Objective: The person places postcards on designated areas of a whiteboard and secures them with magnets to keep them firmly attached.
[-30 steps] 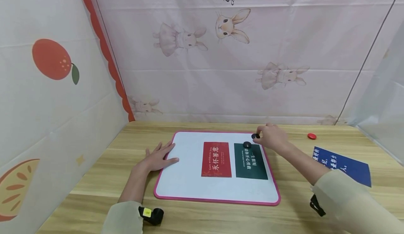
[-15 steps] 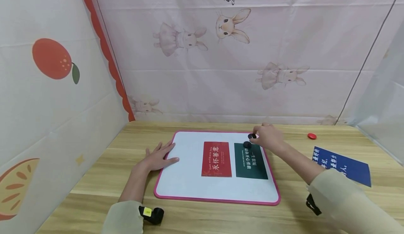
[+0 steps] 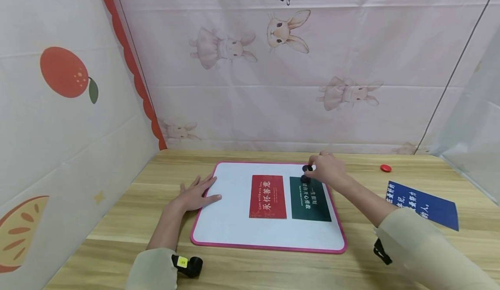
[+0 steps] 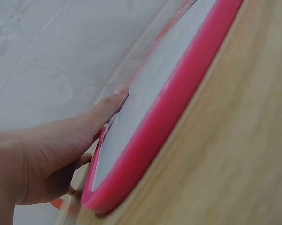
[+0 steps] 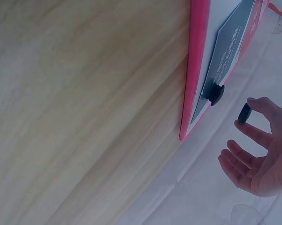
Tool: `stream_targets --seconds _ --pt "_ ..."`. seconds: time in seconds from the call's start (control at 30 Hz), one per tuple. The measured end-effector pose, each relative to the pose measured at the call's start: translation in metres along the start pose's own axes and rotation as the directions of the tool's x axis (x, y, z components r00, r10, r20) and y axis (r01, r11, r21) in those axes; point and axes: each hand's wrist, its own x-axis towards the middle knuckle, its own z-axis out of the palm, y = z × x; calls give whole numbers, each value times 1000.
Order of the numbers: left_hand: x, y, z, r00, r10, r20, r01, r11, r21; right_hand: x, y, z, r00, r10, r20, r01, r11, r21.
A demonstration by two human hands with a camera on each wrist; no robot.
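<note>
A whiteboard [image 3: 230, 231] with a pink frame lies on the wooden table. On it are a red card [image 3: 268, 197] and, to its right, a dark green card [image 3: 311, 203], both with printed characters. A round black magnet [image 5: 217, 94] sits at the green card's top edge. My right hand [image 3: 329, 168] pinches another black magnet [image 5: 244, 113] between thumb and index finger, held above the board beyond the first one. At the board's left edge, my left hand [image 3: 195, 196] rests with fingers spread, its thumb [image 4: 113, 100] on the white surface.
A blue card [image 3: 433, 207] with white characters lies right of the board, partly behind my right sleeve. Farther back is a round red magnet [image 3: 385, 168]. Printed cloth walls [image 3: 242, 116] stand behind and to the left.
My right hand has moved a little to the left with the pinched black magnet, over the board's top edge. The left hand, cards and board have stayed put.
</note>
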Motion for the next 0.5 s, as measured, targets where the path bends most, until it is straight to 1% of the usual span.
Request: stream_targets --seconds 0.27,0.5 --pt "0 0 0 1000 -1 -3 1 1000 6 1 -5 5 1000 -18 -15 18 1000 2" --pt "0 0 1 1000 6 -11 -6 1000 12 2 -11 8 999 -36 -8 36 999 10"
